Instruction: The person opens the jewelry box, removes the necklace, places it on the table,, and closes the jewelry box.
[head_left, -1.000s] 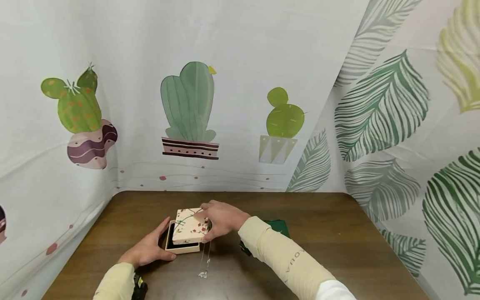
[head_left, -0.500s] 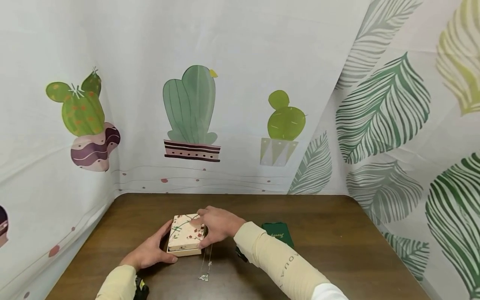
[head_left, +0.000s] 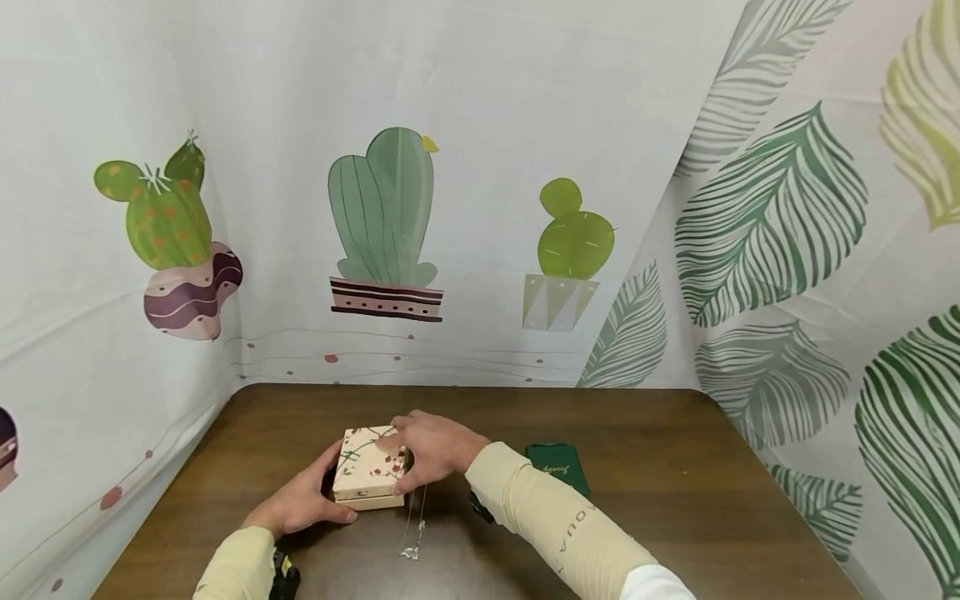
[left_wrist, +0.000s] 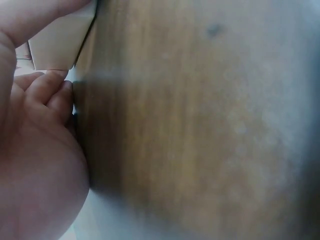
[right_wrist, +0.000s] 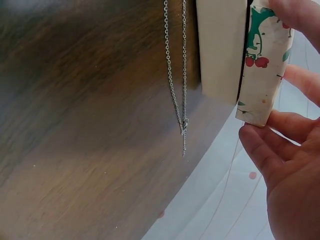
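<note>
A cream box lid (head_left: 371, 467) with red flowers and green stems sits over the plain cream box base (head_left: 372, 503) in the head view. My right hand (head_left: 437, 447) holds the lid by its edges, thumb at the near side. In the right wrist view a thin dark gap runs between the lid (right_wrist: 263, 65) and the base (right_wrist: 220, 50). Around the base's left side, my left hand (head_left: 300, 502) grips with fingers behind and thumb in front. Just right of the box lies a silver necklace (head_left: 410, 552), its chain (right_wrist: 170, 65) doubled on the table.
A dark green flat item (head_left: 561, 468) with gold lettering lies on the brown wooden table (head_left: 637, 517), beyond the right forearm. White fabric (head_left: 480, 350) printed with cacti and leaves hangs along the table's back and sides.
The lid has moved left and down from a raised, offset position onto the base, covering its black interior. The right hand moved with it; the left hand stays at the base.
</note>
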